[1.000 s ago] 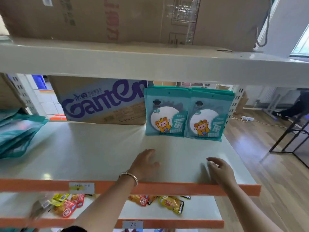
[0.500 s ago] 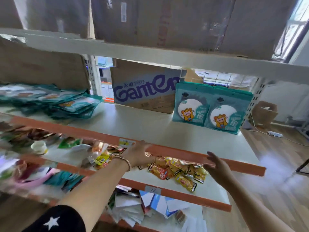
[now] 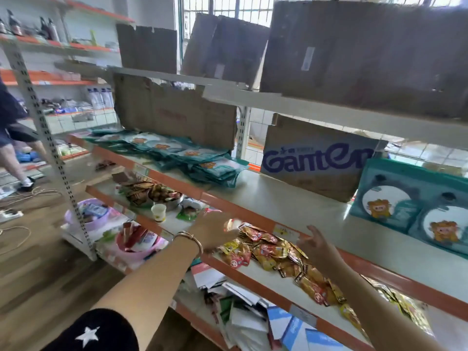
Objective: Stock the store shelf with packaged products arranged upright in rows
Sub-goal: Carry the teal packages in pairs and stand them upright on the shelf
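Two teal packets point(image 3: 415, 206) with a cartoon figure stand upright side by side at the right of the white shelf point(image 3: 291, 206). A loose pile of the same teal packets point(image 3: 177, 155) lies flat further left on that shelf. My left hand point(image 3: 215, 231), a bangle on its wrist, hovers in front of the orange shelf edge, blurred, holding nothing. My right hand point(image 3: 319, 247) hangs open near the same edge, below and left of the upright packets.
A cardboard Ganten box point(image 3: 311, 163) stands behind the upright packets, another torn carton point(image 3: 177, 112) behind the pile. Yellow-red snack sachets point(image 3: 273, 252) lie on the shelf below. Pink basins point(image 3: 136, 247) sit low at left. A person's legs point(image 3: 15, 158) are at far left.
The view has swung left, bringing the flat pile of teal packets into sight. Both hands have drawn back from the shelf surface to its front edge.
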A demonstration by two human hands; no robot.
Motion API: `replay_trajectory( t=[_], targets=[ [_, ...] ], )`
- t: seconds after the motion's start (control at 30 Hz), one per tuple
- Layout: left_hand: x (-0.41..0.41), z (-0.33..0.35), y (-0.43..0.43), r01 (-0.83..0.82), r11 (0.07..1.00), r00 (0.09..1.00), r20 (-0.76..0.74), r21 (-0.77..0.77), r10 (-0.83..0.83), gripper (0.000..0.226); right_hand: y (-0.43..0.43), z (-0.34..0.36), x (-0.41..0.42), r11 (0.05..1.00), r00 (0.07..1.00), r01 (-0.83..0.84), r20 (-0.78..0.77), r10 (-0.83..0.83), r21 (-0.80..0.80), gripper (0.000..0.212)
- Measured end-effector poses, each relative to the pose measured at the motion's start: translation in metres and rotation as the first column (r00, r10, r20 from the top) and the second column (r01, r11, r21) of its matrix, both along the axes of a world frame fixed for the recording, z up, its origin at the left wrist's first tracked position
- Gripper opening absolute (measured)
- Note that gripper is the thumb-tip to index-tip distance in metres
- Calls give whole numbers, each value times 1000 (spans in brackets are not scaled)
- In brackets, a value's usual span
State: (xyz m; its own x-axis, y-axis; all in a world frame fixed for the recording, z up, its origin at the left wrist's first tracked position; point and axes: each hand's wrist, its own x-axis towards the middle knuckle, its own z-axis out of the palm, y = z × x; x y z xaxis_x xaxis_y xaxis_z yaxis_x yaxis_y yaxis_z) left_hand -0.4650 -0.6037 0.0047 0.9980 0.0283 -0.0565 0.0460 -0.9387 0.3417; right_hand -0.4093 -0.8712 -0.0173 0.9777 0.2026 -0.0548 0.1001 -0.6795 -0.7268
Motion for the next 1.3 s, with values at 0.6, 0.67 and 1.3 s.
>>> replay_trajectory(
  t=[0.6,0.67,1.3],
  targets=[
    [-7,27,335,-200,980,980,-18,-19,200,43,371,33,42,932,932,-352,55,357,-87,29],
    [4,22,361,-223,974,975,-16,-26,223,42,399,30,62,936,937,-347,26,349,-55,26],
    [183,9,598,-366,924,930,-8,-113,367,49,654,39,269,922,922,-385,-12,386,42,46]
  ],
)
